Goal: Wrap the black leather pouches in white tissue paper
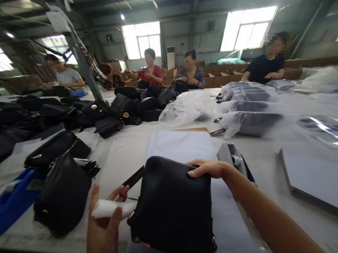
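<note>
A black handbag (pixel 175 211) with gold-coloured fittings is held up over a stack of pale plastic sheets (pixel 182 144). My right hand (pixel 209 169) grips its upper right edge, thumb on the front and fingers behind. At the bag's left side my left hand (pixel 106 216) is closed around a roll of white wrapping (pixel 114 209) that reaches to the bag's edge. A dark hang tag (pixel 133 177) with faint lettering sticks up by the left fingertips. Behind my right wrist lies a tape dispenser (pixel 233 157).
More black bags (pixel 65 192) lie at the left, near a blue plastic bin (pixel 12 206). Bags in clear plastic (pixel 254 115) line the table's far right. A white flat board stack (pixel 317 182) lies at right. Several people, one in a red top (pixel 154 74), work across the table.
</note>
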Motion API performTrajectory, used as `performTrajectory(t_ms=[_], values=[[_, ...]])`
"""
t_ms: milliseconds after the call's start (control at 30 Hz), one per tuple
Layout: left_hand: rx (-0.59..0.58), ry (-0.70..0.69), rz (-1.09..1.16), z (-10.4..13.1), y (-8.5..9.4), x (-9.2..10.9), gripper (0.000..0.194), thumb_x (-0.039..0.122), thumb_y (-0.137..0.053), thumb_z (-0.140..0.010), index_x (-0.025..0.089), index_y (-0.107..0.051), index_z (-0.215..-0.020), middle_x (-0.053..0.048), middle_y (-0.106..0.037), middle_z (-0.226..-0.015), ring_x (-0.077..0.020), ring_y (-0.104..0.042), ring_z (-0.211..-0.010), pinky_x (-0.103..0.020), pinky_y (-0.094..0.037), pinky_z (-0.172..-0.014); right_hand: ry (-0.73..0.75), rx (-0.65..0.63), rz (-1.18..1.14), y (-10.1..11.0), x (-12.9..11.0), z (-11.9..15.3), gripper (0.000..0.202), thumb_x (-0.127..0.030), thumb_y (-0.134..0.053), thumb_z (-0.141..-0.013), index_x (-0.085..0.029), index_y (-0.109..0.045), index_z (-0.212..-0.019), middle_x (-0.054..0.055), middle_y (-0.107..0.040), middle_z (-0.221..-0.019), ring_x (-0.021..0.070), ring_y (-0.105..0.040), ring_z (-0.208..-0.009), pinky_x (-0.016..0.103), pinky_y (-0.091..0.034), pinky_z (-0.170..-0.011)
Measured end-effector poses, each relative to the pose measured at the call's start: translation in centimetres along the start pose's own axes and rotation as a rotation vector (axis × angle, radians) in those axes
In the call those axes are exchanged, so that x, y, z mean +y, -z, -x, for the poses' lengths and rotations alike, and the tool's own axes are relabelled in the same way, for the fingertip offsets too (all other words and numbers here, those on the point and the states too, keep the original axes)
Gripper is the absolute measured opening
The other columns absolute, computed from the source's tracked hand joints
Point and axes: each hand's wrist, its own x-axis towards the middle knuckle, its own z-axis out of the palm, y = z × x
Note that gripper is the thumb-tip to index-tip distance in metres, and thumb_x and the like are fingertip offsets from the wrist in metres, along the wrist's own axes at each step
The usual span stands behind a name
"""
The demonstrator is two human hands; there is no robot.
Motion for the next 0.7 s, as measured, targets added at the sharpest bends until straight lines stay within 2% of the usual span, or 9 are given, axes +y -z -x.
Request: performTrajectory(t_ms=[100, 167, 233, 300, 400, 467, 500, 600, 700], values=[[-0.08, -0.093, -0.349, 0.6, 0.7, -2.2, 0.092, 0.05, -0.071, -0.081, 0.032, -0.018, -0.154, -0.012, -0.062, -0.133, -0.0316, -0.056, -0.127, -0.055, -0.039, -0.11, -0.034, 0.024, 0.11, 1.5, -0.9, 0.9, 0.06, -0.044, -0.077, -0.076, -0.02, -0.063, -0.13, 0.005, -0.071, -0.119, 0.0225, -0.068, -0.105, 0.028, -0.053, -0.092], [-0.12, -0.196, -0.624, 0.4, 1.9, -3.6, 0.086, 0.053, -0.068, -0.082, 0.03, -0.024, -0.153, -0.012, -0.051, -0.146, -0.0332, -0.046, -0.135, -0.056, -0.031, -0.115, -0.078, 0.05, 0.221, 2.4, -1.0, 1.1, 0.058, -0.047, -0.076, -0.076, -0.021, -0.066, -0.127, 0.004, -0.07, -0.122, 0.0249, -0.064, -0.113, 0.031, -0.05, -0.099], [-0.102, -0.322, -0.897, -0.4, 3.7, -4.5, 0.079, 0.053, -0.065, -0.082, 0.029, -0.034, -0.15, -0.008, -0.042, -0.153, -0.0333, -0.037, -0.141, -0.053, -0.027, -0.119, -0.132, 0.137, 0.336, 3.1, -0.4, 1.0, 0.054, -0.054, -0.073, -0.077, -0.022, -0.07, -0.121, 0.003, -0.071, -0.119, 0.0269, -0.063, -0.115, 0.034, -0.049, -0.101], [-0.06, -0.39, -1.058, -1.6, 5.4, -4.6, 0.068, 0.053, -0.059, -0.085, 0.028, -0.042, -0.146, -0.006, -0.042, -0.154, -0.0325, -0.037, -0.142, -0.052, -0.028, -0.119, -0.114, 0.348, 0.491, 3.2, 0.9, 0.8, 0.053, -0.06, -0.066, -0.081, -0.022, -0.072, -0.118, 0.004, -0.071, -0.12, 0.0285, -0.062, -0.116, 0.037, -0.047, -0.104], [-0.026, -0.395, -1.101, -3.4, 6.0, -3.4, 0.049, 0.05, -0.052, -0.091, 0.03, -0.054, -0.136, -0.003, -0.053, -0.145, -0.0297, -0.049, -0.134, -0.051, -0.035, -0.116, 0.064, 0.831, 0.781, 1.5, 3.3, 1.1, 0.053, -0.056, -0.058, -0.089, -0.022, -0.065, -0.129, 0.008, -0.061, -0.135, 0.0292, -0.053, -0.128, 0.043, -0.038, -0.112], [-0.069, -0.404, -1.066, -4.4, 4.4, -2.0, 0.041, 0.047, -0.053, -0.091, 0.031, -0.061, -0.128, -0.001, -0.063, -0.134, -0.0274, -0.057, -0.126, -0.046, -0.043, -0.111, 0.174, 1.067, 0.929, -1.1, 4.9, 1.8, 0.052, -0.049, -0.055, -0.092, -0.024, -0.056, -0.138, 0.008, -0.05, -0.147, 0.0287, -0.044, -0.136, 0.046, -0.034, -0.115], [-0.119, -0.424, -1.032, -4.8, 3.1, -1.4, 0.037, 0.046, -0.055, -0.092, 0.031, -0.063, -0.125, -0.001, -0.065, -0.13, -0.0258, -0.06, -0.123, -0.043, -0.046, -0.108, 0.212, 1.121, 0.99, -2.6, 5.6, 2.3, 0.053, -0.047, -0.054, -0.093, -0.025, -0.052, -0.142, 0.008, -0.044, -0.152, 0.0285, -0.04, -0.14, 0.047, -0.034, -0.116], [-0.437, -0.557, -0.901, -5.6, -2.0, -0.2, 0.033, 0.036, -0.054, -0.095, 0.03, -0.062, -0.126, -0.001, -0.063, -0.134, -0.0213, -0.058, -0.125, -0.037, -0.047, -0.108, 0.262, 1.075, 1.195, -7.1, 7.4, 3.2, 0.063, -0.048, -0.056, -0.093, -0.028, -0.039, -0.15, 0.007, -0.027, -0.16, 0.0311, -0.021, -0.148, 0.054, -0.026, -0.118], [-0.803, -0.72, -0.939, -5.7, -6.8, -1.0, 0.047, 0.035, -0.051, -0.097, 0.027, -0.047, -0.143, -0.004, -0.044, -0.153, -0.0234, -0.038, -0.142, -0.043, -0.036, -0.117, 0.238, 0.956, 1.326, -9.6, 9.1, 3.0, 0.078, -0.051, -0.06, -0.089, -0.025, -0.026, -0.155, 0.008, -0.019, -0.162, 0.0332, -0.012, -0.149, 0.059, -0.02, -0.119]])
